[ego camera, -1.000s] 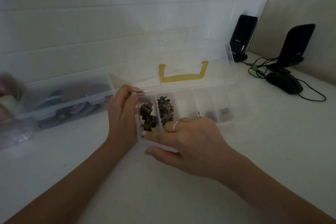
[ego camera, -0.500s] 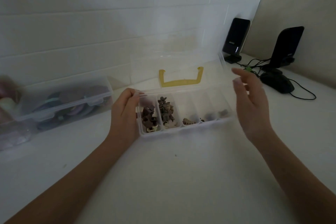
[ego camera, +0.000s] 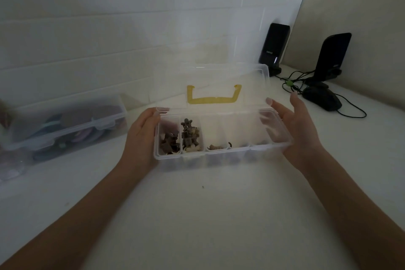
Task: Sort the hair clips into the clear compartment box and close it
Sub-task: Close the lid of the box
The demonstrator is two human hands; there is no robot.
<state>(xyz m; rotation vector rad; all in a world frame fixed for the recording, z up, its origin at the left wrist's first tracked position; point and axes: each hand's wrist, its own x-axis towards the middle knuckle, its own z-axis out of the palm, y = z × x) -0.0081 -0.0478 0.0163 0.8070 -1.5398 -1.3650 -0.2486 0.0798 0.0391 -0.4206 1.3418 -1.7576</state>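
The clear compartment box [ego camera: 225, 155] stands in the middle of the white counter with its lid [ego camera: 210, 76] raised; a yellow handle [ego camera: 213, 99] shows through the lid. Small brown hair clips [ego camera: 168, 143] fill the leftmost compartment, and a pile of grey-brown clips [ego camera: 189, 135] fills the second. A few clips [ego camera: 215, 147] lie in the third. My left hand [ego camera: 142, 136] grips the box's left end, fingers curled over its rim. My right hand [ego camera: 295, 129] holds the right end, thumb near the lid's hinge.
A second clear box [ego camera: 65, 123], shut and full of coloured items, sits at the left by the tiled wall. Two black speakers [ego camera: 274, 48] [ego camera: 331, 57], a black mouse [ego camera: 322, 98] and cables lie at the back right.
My right hand left the clips in the left compartments, swung out to the right and now holds the box's right end. The left hand stayed on the left end.
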